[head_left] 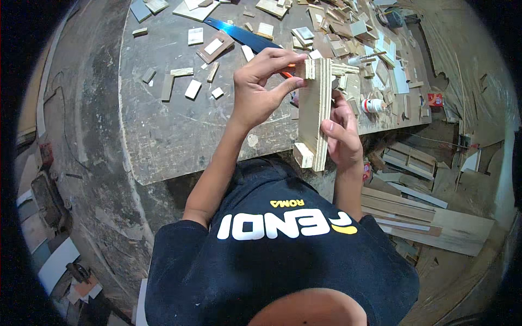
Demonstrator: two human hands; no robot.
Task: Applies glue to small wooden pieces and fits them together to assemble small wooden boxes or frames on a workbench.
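Above the near edge of the workbench, I hold up a small plywood assembly with layered edges. My right hand grips its right side, thumb on the edge and fingers partly hidden behind. At the upper end, a small plywood block sits against the board, with the thumb and forefinger of my left hand pinched on it. Another small block juts from the lower end. Behind my left hand lies a handsaw with a blue-lit blade; its orange handle is mostly covered.
A white glue bottle with a red band lies right of my right hand. Wood offcuts pile up at the far right, and small blocks are scattered at left. Boards lie on the floor at right.
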